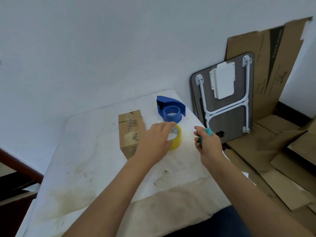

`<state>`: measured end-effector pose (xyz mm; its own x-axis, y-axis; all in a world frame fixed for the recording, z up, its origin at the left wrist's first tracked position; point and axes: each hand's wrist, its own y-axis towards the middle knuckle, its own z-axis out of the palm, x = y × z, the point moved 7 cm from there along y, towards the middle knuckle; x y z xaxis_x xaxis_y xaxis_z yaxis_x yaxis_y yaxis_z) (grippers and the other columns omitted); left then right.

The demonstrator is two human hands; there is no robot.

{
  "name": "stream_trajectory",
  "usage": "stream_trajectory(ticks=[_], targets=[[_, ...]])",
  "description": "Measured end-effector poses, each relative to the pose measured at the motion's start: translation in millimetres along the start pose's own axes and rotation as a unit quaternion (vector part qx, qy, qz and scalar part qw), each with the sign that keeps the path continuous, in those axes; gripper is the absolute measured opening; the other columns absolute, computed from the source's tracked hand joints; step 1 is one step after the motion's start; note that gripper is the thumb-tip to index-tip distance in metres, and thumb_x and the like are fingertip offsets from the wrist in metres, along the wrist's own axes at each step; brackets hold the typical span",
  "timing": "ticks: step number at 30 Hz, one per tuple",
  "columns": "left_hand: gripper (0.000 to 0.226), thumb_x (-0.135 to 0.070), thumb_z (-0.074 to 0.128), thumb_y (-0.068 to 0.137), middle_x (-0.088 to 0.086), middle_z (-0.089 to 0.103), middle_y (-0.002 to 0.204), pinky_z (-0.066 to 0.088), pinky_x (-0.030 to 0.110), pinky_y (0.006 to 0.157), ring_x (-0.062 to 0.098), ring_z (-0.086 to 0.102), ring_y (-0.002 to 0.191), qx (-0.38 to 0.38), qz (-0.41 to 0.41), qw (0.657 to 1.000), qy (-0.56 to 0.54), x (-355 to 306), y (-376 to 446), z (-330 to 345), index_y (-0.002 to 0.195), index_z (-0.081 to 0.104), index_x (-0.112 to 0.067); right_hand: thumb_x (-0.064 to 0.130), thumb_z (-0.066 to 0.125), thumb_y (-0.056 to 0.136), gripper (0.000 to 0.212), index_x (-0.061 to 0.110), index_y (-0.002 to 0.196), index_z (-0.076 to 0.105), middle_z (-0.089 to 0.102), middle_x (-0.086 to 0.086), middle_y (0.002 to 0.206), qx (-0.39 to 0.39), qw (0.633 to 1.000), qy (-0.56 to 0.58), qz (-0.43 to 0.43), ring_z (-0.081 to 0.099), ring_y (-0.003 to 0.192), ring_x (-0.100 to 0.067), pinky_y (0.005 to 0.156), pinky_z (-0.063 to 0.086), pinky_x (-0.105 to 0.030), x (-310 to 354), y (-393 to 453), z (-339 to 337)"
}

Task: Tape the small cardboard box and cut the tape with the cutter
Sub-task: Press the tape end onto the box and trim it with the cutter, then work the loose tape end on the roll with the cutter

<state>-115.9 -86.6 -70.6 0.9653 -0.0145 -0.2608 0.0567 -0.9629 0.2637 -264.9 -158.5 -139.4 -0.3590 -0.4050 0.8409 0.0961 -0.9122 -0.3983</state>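
Both bare forearms reach forward; the left hand point(156, 139) lies spread palm-down, the right hand point(207, 144) fisted.

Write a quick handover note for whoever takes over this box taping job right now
Left hand: open, fingers over the yellow tape roll, no grip yet.
Right hand: closed on the teal cutter.
Cardboard box: on the table, left of the roll; blue dispenser behind, empty.
Done: cutter picked up.
Left: tape the box, cut the tape.
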Motion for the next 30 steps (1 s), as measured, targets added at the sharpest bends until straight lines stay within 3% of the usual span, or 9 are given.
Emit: stream_trajectory(ticks=[4, 7, 10, 12, 16, 20, 24, 27, 30], targets=[[0.067, -0.023, 0.060, 0.091, 0.007, 0.059, 0.136, 0.040, 0.040, 0.105, 0.030, 0.050, 0.127, 0.136, -0.039, 0.990, 0.020, 5.1, 17.9, 47.0, 0.149, 0.027, -0.031, 0.018, 0.058, 0.094, 0.014, 0.014, 0.098, 0.071, 0.062, -0.002, 0.083, 0.018, 0.999, -0.027, -0.004, 0.054, 0.067, -0.008, 0.064, 0.045, -0.021, 3.8, -1.3, -7.0], [0.064, -0.017, 0.058, 0.090, 0.008, 0.061, 0.129, 0.044, 0.040, 0.101, 0.031, 0.051, 0.122, 0.118, -0.069, 0.989, -0.049, 11.3, 18.5, 47.2, 0.146, 0.033, -0.036, 0.015, 0.054, 0.096, 0.017, 0.013, 0.100, 0.070, 0.062, -0.001, 0.083, 0.040, 0.998, -0.053, -0.013, 0.055, 0.071, -0.008, 0.068, 0.045, -0.022, 11.3, -2.2, -9.2], [0.058, -0.013, 0.061, 0.089, 0.003, 0.064, 0.117, 0.046, 0.028, 0.083, 0.022, 0.059, 0.106, 0.057, -0.111, 0.974, -0.190, 16.8, 8.3, 29.4, 0.139, 0.042, -0.038, 0.010, 0.053, 0.096, 0.020, 0.015, 0.102, 0.071, 0.062, -0.001, 0.086, 0.065, 0.992, -0.105, -0.030, 0.055, 0.072, -0.009, 0.069, 0.047, -0.022, 16.4, -4.4, -7.3], [0.053, -0.014, 0.064, 0.090, -0.001, 0.070, 0.101, 0.047, 0.025, 0.077, 0.018, 0.063, 0.095, 0.016, -0.157, 0.929, -0.335, 20.5, -4.9, 17.6, 0.130, 0.047, -0.045, 0.010, 0.056, 0.094, 0.020, 0.019, 0.101, 0.072, 0.059, -0.001, 0.082, 0.081, 0.986, -0.135, -0.049, 0.052, 0.066, -0.009, 0.066, 0.047, -0.023, 18.5, -8.1, -4.3], [0.055, -0.013, 0.072, 0.087, 0.007, 0.073, 0.089, 0.048, 0.033, 0.090, 0.018, 0.065, 0.089, -0.011, -0.200, 0.807, -0.555, 18.8, -31.3, 14.6, 0.129, 0.052, -0.041, 0.020, 0.061, 0.093, 0.019, 0.027, 0.109, 0.070, 0.056, 0.002, 0.083, 0.125, 0.968, -0.188, -0.110, 0.046, 0.054, -0.009, 0.056, 0.044, -0.022, 24.6, -19.5, 9.0], [0.062, -0.009, 0.072, 0.085, 0.010, 0.074, 0.088, 0.052, 0.029, 0.084, 0.021, 0.068, 0.089, -0.020, -0.202, 0.759, -0.618, 12.6, -45.3, 15.8, 0.135, 0.049, -0.035, 0.036, 0.061, 0.091, 0.023, 0.033, 0.114, 0.067, 0.062, 0.007, 0.080, 0.163, 0.948, -0.243, -0.124, 0.049, 0.052, -0.006, 0.053, 0.045, -0.017, 23.5, -30.1, 23.3], [0.061, -0.007, 0.070, 0.086, 0.013, 0.075, 0.095, 0.054, 0.022, 0.077, 0.021, 0.069, 0.089, -0.032, -0.198, 0.750, -0.631, 8.4, -51.3, 9.6, 0.136, 0.048, -0.034, 0.042, 0.063, 0.089, 0.022, 0.031, 0.106, 0.070, 0.058, 0.015, 0.069, 0.177, 0.924, -0.300, -0.156, 0.052, 0.048, 0.000, 0.049, 0.043, -0.011, 23.7, -37.6, 29.5], [0.060, -0.006, 0.069, 0.086, 0.013, 0.074, 0.097, 0.054, 0.027, 0.084, 0.021, 0.068, 0.091, -0.041, -0.195, 0.755, -0.624, 8.5, -53.8, 8.3, 0.136, 0.049, -0.034, 0.035, 0.066, 0.088, 0.027, 0.028, 0.115, 0.068, 0.061, 0.013, 0.093, 0.183, 0.909, -0.312, -0.207, 0.057, 0.064, -0.001, 0.049, 0.044, -0.007, 27.1, -44.2, 33.1], [0.059, -0.005, 0.069, 0.087, 0.015, 0.074, 0.098, 0.054, 0.029, 0.088, 0.021, 0.069, 0.091, -0.048, -0.193, 0.764, -0.613, 8.3, -54.7, 7.8, 0.135, 0.049, -0.034, 0.029, 0.066, 0.089, 0.024, 0.029, 0.112, 0.069, 0.062, 0.014, 0.111, 0.189, 0.890, -0.323, -0.261, 0.061, 0.081, -0.005, 0.055, 0.052, -0.013, 30.1, -51.4, 37.1]])
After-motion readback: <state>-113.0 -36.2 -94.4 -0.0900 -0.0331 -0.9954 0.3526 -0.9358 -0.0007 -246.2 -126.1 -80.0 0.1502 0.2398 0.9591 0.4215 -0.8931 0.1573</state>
